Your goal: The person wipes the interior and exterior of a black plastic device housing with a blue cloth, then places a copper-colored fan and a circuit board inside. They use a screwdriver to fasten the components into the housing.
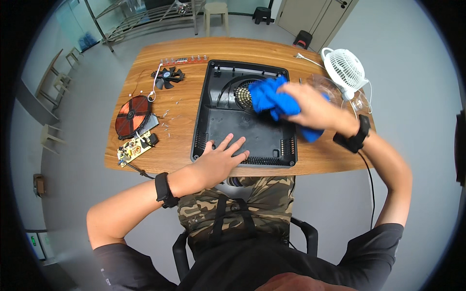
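A black plastic housing (233, 127), shaped like a shallow open shell with a round vent grille, lies on the wooden table in front of me. My left hand (219, 160) rests on its near left part, fingers spread and lying flat. Bunched in my right hand (310, 107) is a blue cloth (272, 97), over the housing's right side beside the grille. Part of the cloth hangs below the hand past the housing's right edge. Motion smears the right hand a little.
Left on the table (184, 145) lie a copper coil disc (132, 116), a circuit board (136, 148), a black fan (168, 76), a narrow red board (184, 60) and loose screws. A white desk fan (344, 70) stands at the far right near a clear plastic container (326, 88).
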Action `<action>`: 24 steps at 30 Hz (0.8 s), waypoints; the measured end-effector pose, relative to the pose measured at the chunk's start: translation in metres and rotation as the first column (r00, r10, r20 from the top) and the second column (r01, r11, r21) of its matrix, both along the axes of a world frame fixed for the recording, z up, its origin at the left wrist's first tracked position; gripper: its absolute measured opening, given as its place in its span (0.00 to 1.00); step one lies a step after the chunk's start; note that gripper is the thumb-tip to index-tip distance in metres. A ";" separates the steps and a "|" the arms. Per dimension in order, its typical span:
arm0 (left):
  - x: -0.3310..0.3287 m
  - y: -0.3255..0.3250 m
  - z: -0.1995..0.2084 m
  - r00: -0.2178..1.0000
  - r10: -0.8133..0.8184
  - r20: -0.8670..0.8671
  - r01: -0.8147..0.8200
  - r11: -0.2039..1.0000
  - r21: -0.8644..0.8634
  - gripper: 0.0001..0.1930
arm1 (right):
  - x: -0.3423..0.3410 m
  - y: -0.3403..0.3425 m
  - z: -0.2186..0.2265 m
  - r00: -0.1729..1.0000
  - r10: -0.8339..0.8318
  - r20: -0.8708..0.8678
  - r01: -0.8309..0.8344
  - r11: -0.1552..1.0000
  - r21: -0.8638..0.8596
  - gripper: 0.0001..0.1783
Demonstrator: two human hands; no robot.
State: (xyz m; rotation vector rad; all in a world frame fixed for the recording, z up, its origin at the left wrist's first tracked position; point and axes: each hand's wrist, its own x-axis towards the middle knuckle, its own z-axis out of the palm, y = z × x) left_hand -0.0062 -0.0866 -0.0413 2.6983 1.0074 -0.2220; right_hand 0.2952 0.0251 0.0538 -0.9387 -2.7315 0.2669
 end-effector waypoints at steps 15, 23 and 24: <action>0.004 -0.001 0.006 0.998 -0.010 -0.055 0.010 1.000 0.001 0.37 | -0.008 -0.034 -0.065 0.934 0.052 0.352 -0.091 0.991 0.095 0.27; 0.003 -0.002 0.001 1.000 0.004 -0.010 -0.004 1.000 0.022 0.37 | 0.000 -0.031 -0.036 0.909 0.318 0.271 -0.232 0.924 -0.304 0.24; 0.003 -0.001 -0.001 1.000 0.004 0.008 -0.005 1.000 0.026 0.37 | 0.002 -0.032 -0.032 0.906 0.324 0.273 -0.227 0.916 -0.331 0.25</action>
